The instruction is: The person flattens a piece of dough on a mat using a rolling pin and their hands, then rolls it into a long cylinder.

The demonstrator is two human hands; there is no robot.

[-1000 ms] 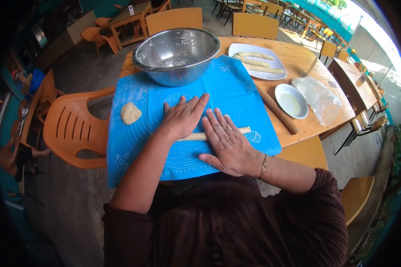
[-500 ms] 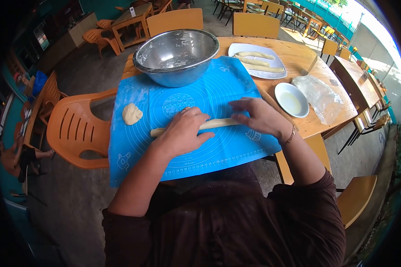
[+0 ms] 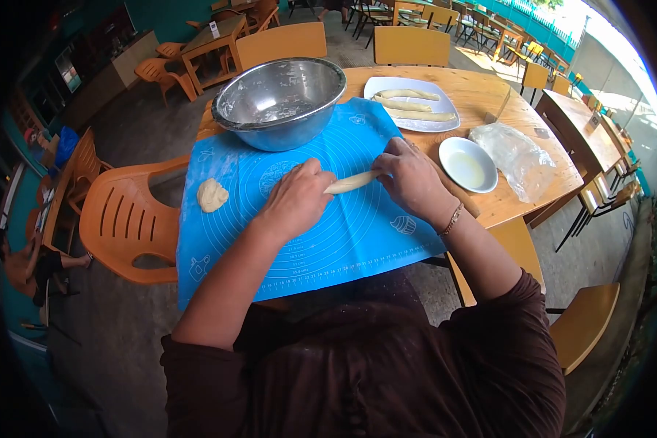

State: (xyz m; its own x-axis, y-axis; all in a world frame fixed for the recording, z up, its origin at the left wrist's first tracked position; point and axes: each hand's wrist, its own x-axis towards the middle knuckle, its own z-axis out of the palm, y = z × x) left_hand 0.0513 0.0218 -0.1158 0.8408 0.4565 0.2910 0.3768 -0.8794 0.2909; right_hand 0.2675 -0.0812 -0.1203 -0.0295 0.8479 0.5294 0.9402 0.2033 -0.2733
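A pale rope of dough (image 3: 352, 182) stretches between my two hands over the blue baking mat (image 3: 328, 241). My left hand (image 3: 299, 193) has its fingers curled round the rope's left end, which they hide. At the other end, my right hand (image 3: 415, 179) pinches the dough between thumb and fingers. To the left on the mat rests a round lump of dough (image 3: 212, 196). A large steel bowl (image 3: 281, 131), with flour traces inside, stands on the mat's far side.
Three dough ropes lie on a white plate (image 3: 445, 125) at the back. Right of the mat are a wooden rolling pin (image 3: 456, 191), a white bowl (image 3: 469, 165) with a little liquid, and a clear plastic bag (image 3: 517, 157). An orange chair (image 3: 128, 219) stands at the left.
Both hands have moved up and away from me with the dough rope. My fingers, laid along it before, now close round its ends. Less of the rope shows.
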